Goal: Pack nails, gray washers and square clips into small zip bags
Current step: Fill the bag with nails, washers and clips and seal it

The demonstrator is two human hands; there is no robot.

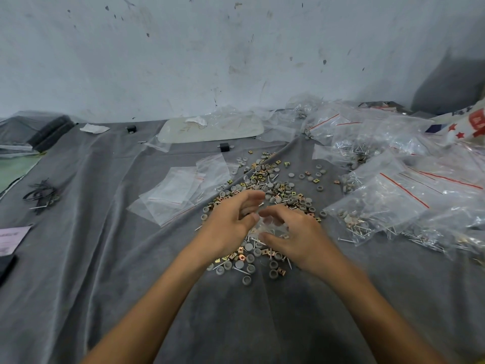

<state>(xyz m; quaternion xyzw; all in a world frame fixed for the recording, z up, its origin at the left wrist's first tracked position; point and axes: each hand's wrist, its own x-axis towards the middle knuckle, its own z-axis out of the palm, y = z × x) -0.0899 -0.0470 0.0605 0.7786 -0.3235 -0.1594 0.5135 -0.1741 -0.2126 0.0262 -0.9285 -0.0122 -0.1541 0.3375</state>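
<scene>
Scuffed, stained pale wall (236, 48) rising beyond the grip; wrinkled gray cloth (105, 271) spread beneath it and to both sides; dark shadow (451, 82) on the wall far right. Light diffuse, even.

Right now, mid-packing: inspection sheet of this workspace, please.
surface: gray cloth, wrinkled, covers the work area.
job's things: loose pile of nails, gray washers and square clips at centre; empty zip bags to its left; filled bags to its right.
clutter: white tray, paper scrap, pink slip, printed sack.
grippers: right hand holds a small clear bag; left hand curled at it, grip blurred.
cables: nothing sure; black tangle far left, kind unclear.
surroundings: stained pale wall behind.
</scene>
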